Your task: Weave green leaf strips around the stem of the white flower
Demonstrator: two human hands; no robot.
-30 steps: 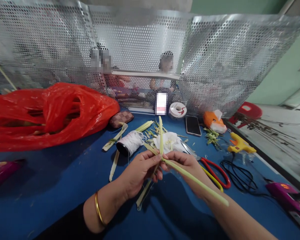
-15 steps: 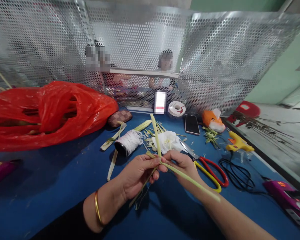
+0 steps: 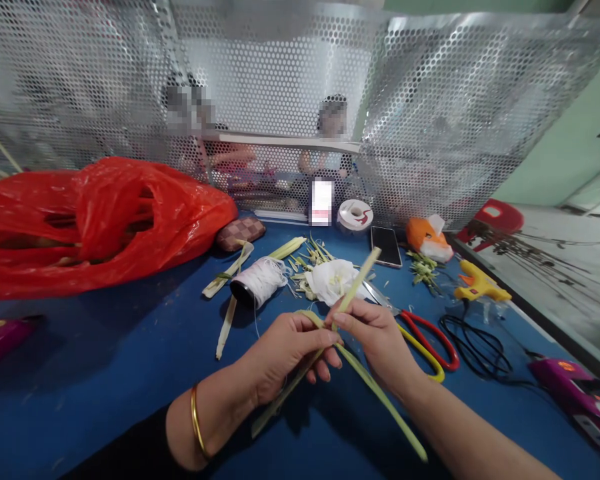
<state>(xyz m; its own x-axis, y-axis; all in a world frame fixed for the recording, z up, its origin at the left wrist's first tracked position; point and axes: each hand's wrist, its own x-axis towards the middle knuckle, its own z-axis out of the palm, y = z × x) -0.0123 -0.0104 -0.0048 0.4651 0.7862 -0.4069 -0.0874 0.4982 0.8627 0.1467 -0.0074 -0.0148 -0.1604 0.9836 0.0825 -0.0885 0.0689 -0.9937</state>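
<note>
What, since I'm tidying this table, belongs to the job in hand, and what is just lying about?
Likely part of the job:
- pale green strips, pinched by left hand and right hand
- white thread spool
- scissors, beside the right hand

Probably just lying about:
- dark-screened phone
- orange tissue pack
- checkered pouch

Head camera: worn on the person's own head; the lens faces forward and down across the blue worktable (image 3: 145, 373). Working range: close; the left hand (image 3: 290, 345) and right hand (image 3: 373, 333) lie near frame centre, toward 6 and 5 o'clock. Coverage: wide, from the red plastic bag (image 3: 105, 233) at 9 o'clock to the yellow glue gun (image 3: 480, 285) at 3 o'clock, bounded at 12 o'clock by the perforated silvery screen (image 3: 280, 77)
</note>
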